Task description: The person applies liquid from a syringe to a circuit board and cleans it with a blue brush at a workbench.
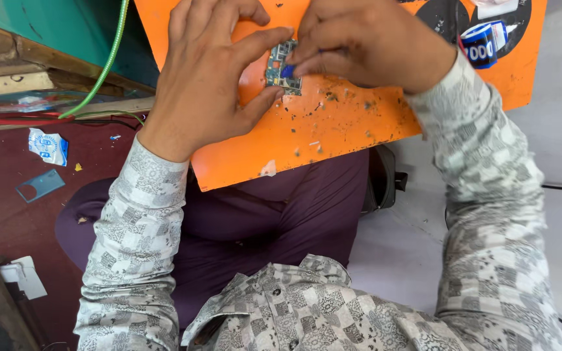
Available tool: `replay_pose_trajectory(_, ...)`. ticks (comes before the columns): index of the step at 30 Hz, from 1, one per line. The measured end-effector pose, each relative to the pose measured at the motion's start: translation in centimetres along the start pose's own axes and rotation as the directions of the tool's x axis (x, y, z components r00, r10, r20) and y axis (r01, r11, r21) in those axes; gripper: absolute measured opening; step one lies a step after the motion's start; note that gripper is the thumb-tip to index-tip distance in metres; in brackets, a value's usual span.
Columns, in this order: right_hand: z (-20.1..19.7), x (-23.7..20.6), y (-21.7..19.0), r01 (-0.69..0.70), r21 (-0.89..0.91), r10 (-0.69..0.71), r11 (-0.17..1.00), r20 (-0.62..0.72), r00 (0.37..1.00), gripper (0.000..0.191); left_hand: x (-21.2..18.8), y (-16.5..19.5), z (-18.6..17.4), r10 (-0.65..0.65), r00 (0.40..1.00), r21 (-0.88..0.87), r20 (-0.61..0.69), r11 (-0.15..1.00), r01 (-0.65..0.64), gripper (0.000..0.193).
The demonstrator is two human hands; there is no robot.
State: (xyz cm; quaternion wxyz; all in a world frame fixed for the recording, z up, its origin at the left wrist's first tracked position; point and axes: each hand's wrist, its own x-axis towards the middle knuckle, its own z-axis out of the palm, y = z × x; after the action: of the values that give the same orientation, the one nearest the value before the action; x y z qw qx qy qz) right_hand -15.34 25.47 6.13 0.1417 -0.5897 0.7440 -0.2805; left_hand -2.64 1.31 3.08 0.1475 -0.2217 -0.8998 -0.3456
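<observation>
While left hand [206, 78] pinches circuit board [282, 65], right hand [365, 42] presses it.

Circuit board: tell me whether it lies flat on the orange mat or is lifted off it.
Flat: the circuit board rests on the orange mat, pinned by left hand and right hand.

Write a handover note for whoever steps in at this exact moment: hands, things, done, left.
Left hand: thumb and fingers pinch the small circuit board, steadying it on the orange mat.
Right hand: fingertips press a small blue tool onto the board.
Mat rests across the lap, flecked with dark specks and bits. Blue tape roll sits at its far right corner.
Done: cannot tell from this view.
Left: the work on the board is in progress; keep it pinned while working.
</observation>
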Motion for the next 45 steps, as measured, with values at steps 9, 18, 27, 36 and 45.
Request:
replay_pose_trajectory(9, -0.6, 0.9, 1.0, 0.122, 0.029, -0.122, 0.992, -0.007, 0.992, 0.016, -0.2, -0.6, 0.6, -0.042, 0.995, 0.064, 0.093, 0.997, 0.037, 0.056)
replay_pose_trajectory(18, 0.1, 0.8, 1.1, 0.052, -0.004, -0.053, 0.999, -0.065, 0.997, 0.015, -0.4, -0.5, 0.8, -0.054, 0.997, 0.045, 0.059, 0.998, 0.051, 0.051)
replay_pose_trajectory(27, 0.4, 0.6, 1.0, 0.118, -0.124, -0.131, 0.985, -0.1, 0.986, 0.022, -0.4, -0.7, 1.2, -0.045, 0.999, 0.055, 0.022, 0.998, 0.044, 0.05)
replay_pose_trajectory(36, 0.2, 0.6, 1.2, 0.097, -0.085, -0.107, 0.992, -0.123, 0.987, 0.018, 0.0, -0.1, 0.6, -0.04, 0.999, 0.042, 0.008, 0.998, 0.04, 0.052)
replay_pose_trajectory(45, 0.1, 0.6, 1.5, 0.156, -0.161, -0.176, 0.975, -0.122, 0.977, 0.013, -0.1, -0.2, 0.7, -0.04, 0.999, 0.065, 0.015, 0.997, 0.039, 0.051)
